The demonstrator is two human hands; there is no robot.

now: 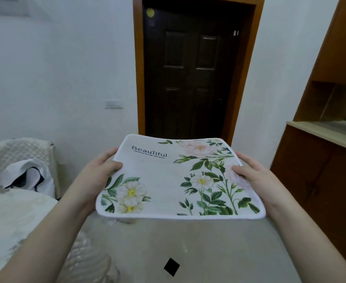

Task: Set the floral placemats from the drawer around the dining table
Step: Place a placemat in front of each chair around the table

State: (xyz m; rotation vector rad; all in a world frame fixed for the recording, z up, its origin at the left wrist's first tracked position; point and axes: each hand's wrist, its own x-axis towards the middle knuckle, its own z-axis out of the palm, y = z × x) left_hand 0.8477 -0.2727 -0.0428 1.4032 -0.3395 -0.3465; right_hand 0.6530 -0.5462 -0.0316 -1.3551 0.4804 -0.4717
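Left hand [98,170] and right hand [251,172] gripping floral placemat [174,180] — above pale floor [208,252], dark door [190,78] ahead

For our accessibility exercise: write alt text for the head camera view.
Two hands, left and right, hold a floral placemat printed "Beautiful" level by its side edges. Behind it stand a dark door, a white wall and a wooden cabinet.

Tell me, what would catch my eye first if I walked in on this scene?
The floral placemat in the middle, printed with white and pink flowers and the word "Beautiful", held level in the air by the left hand and right hand at its side edges. Behind it stands a dark panelled door in an orange-brown frame, with a wooden cabinet at the right.
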